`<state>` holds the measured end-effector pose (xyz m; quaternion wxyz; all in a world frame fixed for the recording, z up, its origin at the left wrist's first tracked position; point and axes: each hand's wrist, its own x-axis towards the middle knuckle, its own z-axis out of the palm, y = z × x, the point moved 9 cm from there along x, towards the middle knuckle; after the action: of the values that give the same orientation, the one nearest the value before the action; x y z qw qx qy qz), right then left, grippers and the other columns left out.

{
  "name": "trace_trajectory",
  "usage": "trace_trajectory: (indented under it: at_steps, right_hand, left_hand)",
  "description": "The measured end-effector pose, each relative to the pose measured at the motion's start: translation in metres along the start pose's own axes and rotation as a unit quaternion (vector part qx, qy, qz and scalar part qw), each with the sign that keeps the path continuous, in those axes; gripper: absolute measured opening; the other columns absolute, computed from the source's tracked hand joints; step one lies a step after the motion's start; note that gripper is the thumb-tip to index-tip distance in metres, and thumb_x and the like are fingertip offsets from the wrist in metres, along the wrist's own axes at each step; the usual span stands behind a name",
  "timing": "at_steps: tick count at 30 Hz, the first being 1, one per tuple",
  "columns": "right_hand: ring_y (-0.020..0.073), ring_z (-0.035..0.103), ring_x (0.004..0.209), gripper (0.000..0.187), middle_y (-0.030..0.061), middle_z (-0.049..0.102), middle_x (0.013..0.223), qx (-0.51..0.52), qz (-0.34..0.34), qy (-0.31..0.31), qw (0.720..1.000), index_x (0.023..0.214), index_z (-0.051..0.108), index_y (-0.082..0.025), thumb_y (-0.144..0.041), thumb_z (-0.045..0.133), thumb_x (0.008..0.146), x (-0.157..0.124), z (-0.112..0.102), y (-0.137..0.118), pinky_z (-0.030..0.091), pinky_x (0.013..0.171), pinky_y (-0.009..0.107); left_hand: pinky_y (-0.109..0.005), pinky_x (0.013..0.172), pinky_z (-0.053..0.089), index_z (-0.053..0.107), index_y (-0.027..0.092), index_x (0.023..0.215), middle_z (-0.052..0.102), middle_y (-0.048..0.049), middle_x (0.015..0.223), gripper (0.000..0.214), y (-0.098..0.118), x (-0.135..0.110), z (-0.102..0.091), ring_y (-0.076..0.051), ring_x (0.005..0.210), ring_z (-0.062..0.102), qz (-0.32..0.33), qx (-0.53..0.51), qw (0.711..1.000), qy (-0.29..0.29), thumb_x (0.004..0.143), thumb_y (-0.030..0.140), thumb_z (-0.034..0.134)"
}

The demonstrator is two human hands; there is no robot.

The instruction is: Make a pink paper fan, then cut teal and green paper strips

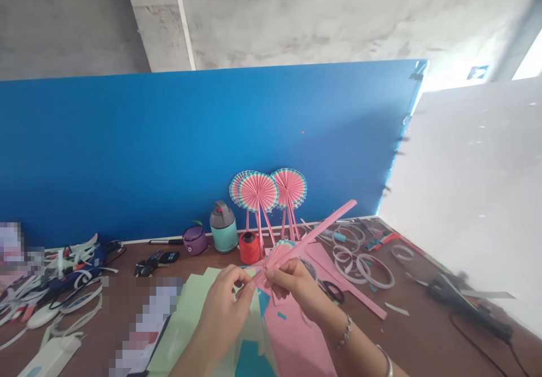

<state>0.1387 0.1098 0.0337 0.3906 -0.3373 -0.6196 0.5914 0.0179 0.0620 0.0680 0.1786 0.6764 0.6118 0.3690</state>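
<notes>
My left hand (231, 301) and my right hand (292, 281) meet over the desk, fingertips close together. Both are closed in a pinch on pink folded paper. A long pink paper strip (324, 227) slants up and right from my right fingers. Just behind them shows a small pleated piece with a blue and cream edge (284, 245); whether it joins the strip I cannot tell. Under my hands lie pink paper sheets (296, 334), pale green sheets (186, 315) and a teal piece (254, 360). Finished-looking round pink paper fans (258, 192) lean against the blue partition.
A red thread spool (249, 248), a teal flask (224, 230) and a purple cup (195, 239) stand along the back. Tape rolls (375, 271) and black-handled scissors (333, 292) lie right, near a dark glue gun (470, 306). Tangled cables (80, 281) cover the left.
</notes>
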Motion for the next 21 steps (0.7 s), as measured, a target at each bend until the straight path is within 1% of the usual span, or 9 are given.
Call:
trace_trajectory:
  at_steps: [3, 6, 12, 15, 21]
  right_hand:
    - [0.0076, 0.04, 0.04, 0.039, -0.0001, 0.05, 0.04, 0.018, 0.022, 0.002, 1.0, 0.054, 0.067, -0.012, -0.047, 0.064, 0.07, 0.0, -0.001, 0.005, 0.029, 0.044, 0.022]
    - [0.0072, 0.04, 0.039, 0.038, -0.0004, 0.05, 0.04, 0.018, 0.021, 0.009, 1.0, 0.055, 0.067, -0.011, -0.046, 0.065, 0.069, 0.0, -0.001, 0.008, 0.028, 0.043, 0.022]
    - [0.0058, 0.034, 0.035, 0.033, -0.001, 0.049, 0.036, 0.004, 0.021, 0.055, 0.998, 0.05, 0.065, -0.012, -0.04, 0.063, 0.068, 0.002, -0.003, 0.017, 0.024, 0.04, 0.022]
    - [0.006, 0.034, 0.033, 0.032, -0.0014, 0.047, 0.034, 0.015, 0.022, 0.068, 0.997, 0.047, 0.063, -0.013, -0.038, 0.062, 0.067, 0.001, -0.005, 0.015, 0.023, 0.039, 0.022]
    - [0.0067, 0.036, 0.035, 0.031, -0.0026, 0.043, 0.033, 0.046, 0.026, 0.062, 0.997, 0.045, 0.062, -0.013, -0.036, 0.061, 0.065, -0.001, -0.004, 0.008, 0.025, 0.041, 0.022]
  left_hand:
    - [-0.028, 0.064, 0.041, 0.053, 0.022, 0.067, 0.057, -0.0005, 0.071, 0.019, 0.002, 0.0, -0.003, -0.017, 0.072, 0.053, -0.002, 0.009, 1.0, 0.0, 0.081, 0.029, 0.044]
    - [-0.028, 0.064, 0.042, 0.053, 0.022, 0.065, 0.057, -0.0003, 0.07, 0.019, 0.004, 0.0, -0.005, -0.018, 0.071, 0.053, 0.0, 0.026, 1.0, 0.004, 0.08, 0.028, 0.044]
    - [-0.027, 0.063, 0.041, 0.049, 0.022, 0.062, 0.057, 0.0012, 0.067, 0.02, 0.0, -0.001, -0.003, -0.017, 0.068, 0.053, -0.009, 0.042, 0.999, 0.004, 0.08, 0.029, 0.044]
    - [-0.026, 0.062, 0.04, 0.048, 0.023, 0.063, 0.056, 0.0029, 0.066, 0.019, -0.001, -0.001, -0.002, -0.016, 0.066, 0.052, -0.014, 0.034, 0.999, 0.005, 0.08, 0.029, 0.045]
    - [-0.026, 0.066, 0.04, 0.046, 0.023, 0.062, 0.054, 0.0037, 0.064, 0.021, 0.003, 0.0, -0.002, -0.015, 0.066, 0.051, -0.006, -0.003, 1.0, 0.001, 0.081, 0.033, 0.047]
